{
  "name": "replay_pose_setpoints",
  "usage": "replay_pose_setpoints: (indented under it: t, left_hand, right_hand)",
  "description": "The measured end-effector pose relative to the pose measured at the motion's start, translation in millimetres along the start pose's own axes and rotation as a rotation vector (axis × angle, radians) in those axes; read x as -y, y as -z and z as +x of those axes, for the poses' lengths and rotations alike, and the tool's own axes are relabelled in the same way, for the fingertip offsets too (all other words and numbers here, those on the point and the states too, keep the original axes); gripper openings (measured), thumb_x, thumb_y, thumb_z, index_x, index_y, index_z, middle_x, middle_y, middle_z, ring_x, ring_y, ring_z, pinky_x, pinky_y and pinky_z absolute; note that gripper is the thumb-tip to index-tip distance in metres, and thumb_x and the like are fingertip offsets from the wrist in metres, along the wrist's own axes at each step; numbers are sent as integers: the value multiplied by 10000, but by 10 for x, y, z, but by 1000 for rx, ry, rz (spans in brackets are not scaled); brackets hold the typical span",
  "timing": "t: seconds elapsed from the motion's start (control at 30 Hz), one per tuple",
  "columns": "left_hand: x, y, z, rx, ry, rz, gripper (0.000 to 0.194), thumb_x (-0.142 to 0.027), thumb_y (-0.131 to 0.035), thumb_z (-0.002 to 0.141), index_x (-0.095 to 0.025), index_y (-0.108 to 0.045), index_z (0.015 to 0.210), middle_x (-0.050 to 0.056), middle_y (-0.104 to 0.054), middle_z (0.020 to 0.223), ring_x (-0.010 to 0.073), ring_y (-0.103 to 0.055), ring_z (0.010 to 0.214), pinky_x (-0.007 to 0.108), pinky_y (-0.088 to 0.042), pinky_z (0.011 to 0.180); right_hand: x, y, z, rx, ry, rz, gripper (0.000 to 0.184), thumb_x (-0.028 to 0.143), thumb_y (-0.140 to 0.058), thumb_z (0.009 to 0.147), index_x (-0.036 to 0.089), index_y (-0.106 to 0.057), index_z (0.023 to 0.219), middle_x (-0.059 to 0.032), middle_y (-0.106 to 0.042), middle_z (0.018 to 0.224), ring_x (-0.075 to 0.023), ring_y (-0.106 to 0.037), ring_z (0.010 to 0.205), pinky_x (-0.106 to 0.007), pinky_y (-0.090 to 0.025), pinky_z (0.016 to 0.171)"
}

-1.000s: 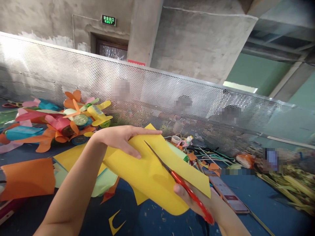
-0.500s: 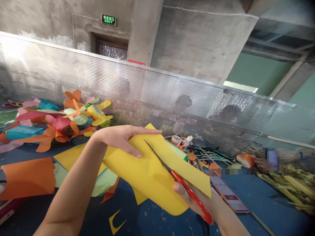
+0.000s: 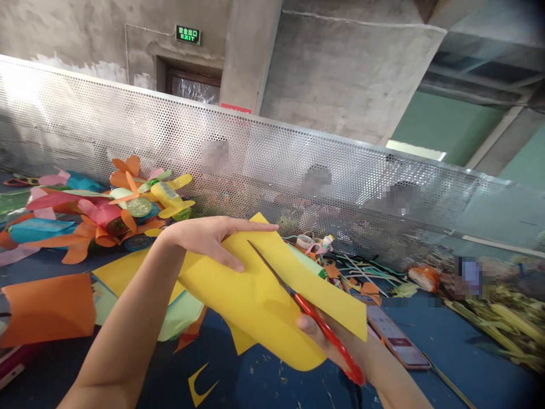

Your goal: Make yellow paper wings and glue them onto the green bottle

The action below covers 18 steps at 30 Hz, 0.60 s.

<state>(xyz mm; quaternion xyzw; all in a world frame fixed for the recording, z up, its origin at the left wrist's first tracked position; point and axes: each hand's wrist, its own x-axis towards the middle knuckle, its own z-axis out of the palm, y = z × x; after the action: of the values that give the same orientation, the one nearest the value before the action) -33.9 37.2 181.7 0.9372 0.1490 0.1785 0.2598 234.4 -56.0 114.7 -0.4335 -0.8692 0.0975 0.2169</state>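
Grips red-handled scissors (image 3: 317, 319) in the right hand (image 3: 325, 345), closed about the handles and partly hidden, apparently to drive the blades lengthwise through a yellow paper sheet (image 3: 247, 307). Spreads the left hand (image 3: 206, 236) wide across the far part of the same sheet, thumb well apart from forefinger, other fingers out of sight, seemingly to steady the paper against the push of the blades. Lets the partly cut strip pass over the right wrist, probably to give the handles room in the slit. Points the scissors away from the body and leftward, tips in the gap between left thumb and forefinger, near both but touching neither, long axis slanting from lower right to upper left. Angles the sheet along much the same diagonal, bowed rather than flat, mid-view over a blue tabletop (image 3: 451, 329), between a heap of paper-finned bottle crafts (image 3: 104, 215) on the left and a smartphone (image 3: 398, 338), face up, just beyond the right wrist. Shows a curved yellow scrap (image 3: 195, 392) on the table nearer the body, and an orange sheet (image 3: 49, 309) beside the left forearm, likely clear of the cutting.
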Motion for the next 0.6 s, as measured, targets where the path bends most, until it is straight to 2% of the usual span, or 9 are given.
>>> replay_pose_setpoints:
  t: [0.3, 0.47, 0.6]
  left_hand:
    - [5, -24, 16, -47, -2, -55, 696, -305, -648, 729, -280, -322, 1343, 43, -419, 1355, 252, -479, 1145, 312, -417, 913]
    - [17, -55, 47, -5, 35, -169, 729, -279, -645, 732, -289, -273, 1360, 49, -426, 1345, 246, -516, 1102, 311, -457, 864]
    - [21, -59, 58, -2, 39, -117, 736, -302, -670, 704, -313, -306, 1343, 22, -403, 1365, 255, -470, 1151, 316, -426, 906]
  right_hand:
    - [-7, 12, 2, -45, -1, -72, 616, 521, -462, 801, 270, -343, 1350, -80, -608, 1153, -308, -542, 1079, -489, -484, 862]
    - [67, 85, -74, -1, -35, -19, 539, 425, -466, 836, 261, -361, 1339, -72, -598, 1172, -275, -553, 1076, -448, -503, 869]
    - [123, 123, -94, 40, -12, 8, 526, 408, -475, 834, 278, -373, 1333, -57, -598, 1170, -291, -542, 1090, -480, -499, 878]
